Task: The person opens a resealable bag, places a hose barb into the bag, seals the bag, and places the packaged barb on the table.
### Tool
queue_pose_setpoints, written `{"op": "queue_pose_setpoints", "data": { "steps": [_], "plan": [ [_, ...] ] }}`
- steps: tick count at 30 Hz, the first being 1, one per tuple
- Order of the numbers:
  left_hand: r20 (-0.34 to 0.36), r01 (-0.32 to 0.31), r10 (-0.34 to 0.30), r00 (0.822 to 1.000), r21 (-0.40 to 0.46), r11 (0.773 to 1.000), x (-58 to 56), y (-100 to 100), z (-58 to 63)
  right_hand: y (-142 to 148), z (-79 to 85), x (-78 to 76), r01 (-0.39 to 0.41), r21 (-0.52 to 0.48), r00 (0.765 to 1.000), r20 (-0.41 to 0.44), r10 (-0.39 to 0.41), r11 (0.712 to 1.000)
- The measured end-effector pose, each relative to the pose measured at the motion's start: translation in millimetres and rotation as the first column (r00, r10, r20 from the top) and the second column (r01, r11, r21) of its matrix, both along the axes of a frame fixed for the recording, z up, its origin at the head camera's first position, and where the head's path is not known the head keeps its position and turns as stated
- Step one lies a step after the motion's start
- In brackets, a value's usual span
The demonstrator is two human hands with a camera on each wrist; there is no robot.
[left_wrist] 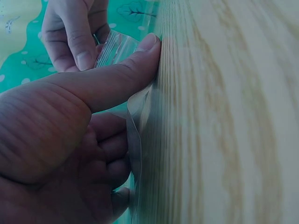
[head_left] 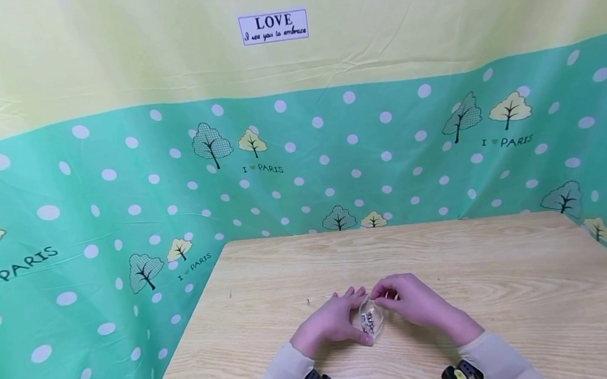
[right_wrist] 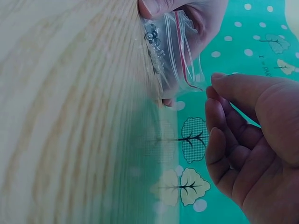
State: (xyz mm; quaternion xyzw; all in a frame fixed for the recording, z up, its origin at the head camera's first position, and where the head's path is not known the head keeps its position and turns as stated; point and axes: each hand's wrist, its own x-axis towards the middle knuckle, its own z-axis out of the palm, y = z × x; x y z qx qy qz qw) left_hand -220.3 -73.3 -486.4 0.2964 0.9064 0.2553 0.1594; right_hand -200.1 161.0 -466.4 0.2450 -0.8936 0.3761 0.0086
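Observation:
A small clear zip bag (head_left: 371, 321) with a red line along its seal lies low over the wooden table, with several small shiny metal pieces (right_wrist: 152, 37) inside. My left hand (head_left: 337, 319) holds the bag from the left, its thumb (left_wrist: 126, 77) along the near edge and its fingers at the far side. From the right, my right hand (head_left: 416, 301) brings thumb and forefinger together at the bag's upper corner and pinches it by the seal end (left_wrist: 112, 49). The remaining right fingers are curled, as the right wrist view shows.
On the wooden table (head_left: 504, 292) a small metal piece (head_left: 308, 301) lies left of the hands, and a tiny thin one (head_left: 230, 293) farther left. A green and yellow printed cloth (head_left: 332, 151) hangs behind and beside the table.

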Motion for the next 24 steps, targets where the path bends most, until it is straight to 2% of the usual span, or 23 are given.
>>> {"op": "queue_pose_setpoints", "data": {
  "steps": [8,14,24],
  "plan": [
    [-0.01,-0.001,0.001,1.0,-0.003,1.0,0.7,1,1.1,3,2.3,6.1,-0.004,0.0,0.999,0.049,0.004,1.0],
    [-0.002,-0.008,0.008,1.0,-0.004,1.0,1.6,1,1.7,5,1.9,17.8,-0.031,0.011,0.995,0.097,0.03,0.999],
    [-0.051,0.016,-0.018,0.999,-0.034,0.999,3.3,-1,6.8,0,-0.9,30.8,-0.153,-0.09,0.968,0.185,0.168,0.984]
  ]
}}
